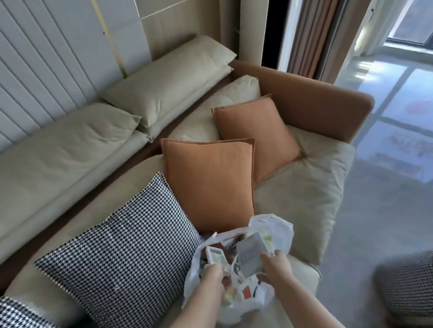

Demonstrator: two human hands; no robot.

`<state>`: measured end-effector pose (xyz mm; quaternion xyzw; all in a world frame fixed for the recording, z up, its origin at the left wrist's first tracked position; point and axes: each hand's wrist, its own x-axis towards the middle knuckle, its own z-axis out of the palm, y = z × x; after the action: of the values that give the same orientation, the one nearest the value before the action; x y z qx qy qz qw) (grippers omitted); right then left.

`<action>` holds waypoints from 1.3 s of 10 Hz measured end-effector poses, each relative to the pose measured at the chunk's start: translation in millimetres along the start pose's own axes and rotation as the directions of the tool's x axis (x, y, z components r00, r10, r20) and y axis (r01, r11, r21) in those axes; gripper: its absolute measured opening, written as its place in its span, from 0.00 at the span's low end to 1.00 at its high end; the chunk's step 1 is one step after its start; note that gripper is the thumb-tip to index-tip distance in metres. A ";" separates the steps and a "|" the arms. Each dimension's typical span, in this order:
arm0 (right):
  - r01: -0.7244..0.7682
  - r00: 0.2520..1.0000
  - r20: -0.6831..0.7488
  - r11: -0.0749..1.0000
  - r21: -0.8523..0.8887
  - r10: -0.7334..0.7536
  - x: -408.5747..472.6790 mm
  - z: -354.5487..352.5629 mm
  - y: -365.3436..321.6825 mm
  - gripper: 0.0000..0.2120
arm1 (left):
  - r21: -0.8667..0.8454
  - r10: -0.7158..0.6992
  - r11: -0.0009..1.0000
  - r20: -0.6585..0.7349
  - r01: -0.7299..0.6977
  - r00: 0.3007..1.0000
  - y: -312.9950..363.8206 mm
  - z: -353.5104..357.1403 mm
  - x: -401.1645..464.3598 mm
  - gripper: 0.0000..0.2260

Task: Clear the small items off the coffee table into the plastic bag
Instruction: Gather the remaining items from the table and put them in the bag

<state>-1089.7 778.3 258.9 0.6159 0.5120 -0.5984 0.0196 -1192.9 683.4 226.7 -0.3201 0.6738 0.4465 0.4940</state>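
The plastic bag (270,228) is thin, white and crinkled, with red and yellow printing showing on its lower folds. It sits on the front edge of the sofa's seat cushion (309,198), its mouth pulled wide open and facing up. Inside lies a jumble of small printed packets, too blurred to tell apart, with a flat greyish box (251,250) standing tilted on top of them.

The left hand (213,274) has its fingers curled around the lower end of a white remote control (215,258), which sticks up at the left side of the bag's opening; whether it also pinches the bag's rim cannot be told. The right hand (276,263) reaches in from the right, its fingers bent against the near edge of the greyish box and the bag's right rim; the blur hides just which of these it grips.

Just left of the bag, a black-and-white houndstooth cushion (124,247) lies on the seat, touching the bag's side. Behind the bag, two orange cushions (208,181) lean one behind the other toward the sofa's orange armrest (307,98). Beige back cushions (165,81) run along the panelled wall (38,30). To the right lies grey floor (379,204).
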 end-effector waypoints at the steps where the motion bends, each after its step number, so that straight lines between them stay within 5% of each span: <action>1: -0.037 0.999 0.001 0.998 -0.047 0.037 7.8 4.1 -1.1 0.19 | -0.005 0.056 0.998 0.041 -0.056 0.998 0.1 -5.9 8.6 0.16; 3: -0.013 1.000 0.007 0.989 -0.144 0.015 7.0 -5.4 4.2 0.21 | 0.159 0.139 0.978 -0.026 -0.133 0.990 -3.3 2.4 11.3 0.09; 5: 0.102 0.992 -0.045 0.962 -0.255 -0.117 -8.2 -50.2 18.6 0.05 | 0.414 0.339 0.808 0.256 -0.419 0.905 -27.7 32.1 -28.3 0.10; 6: 0.104 0.985 -0.103 0.947 -0.303 -0.141 -20.5 -83.3 36.8 0.10 | 0.536 0.361 0.663 0.382 -0.522 0.851 -50.3 50.9 -50.3 0.05; 10: -0.008 0.948 -0.299 0.929 -0.370 -0.111 -81.7 -245.6 183.6 0.13 | 0.735 0.266 -0.090 0.668 -0.672 0.695 -196.8 167.7 -126.2 0.15; 13: -0.138 0.889 -0.451 0.985 -0.103 0.077 -131.3 -346.6 328.7 0.14 | 0.605 0.138 -0.416 0.780 -0.678 0.611 -339.4 241.5 -177.0 0.15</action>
<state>-594.5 763.3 262.9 0.7611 0.5064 -0.4046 -0.0241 -750.7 768.9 270.9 0.5548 0.7111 -0.0145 0.4317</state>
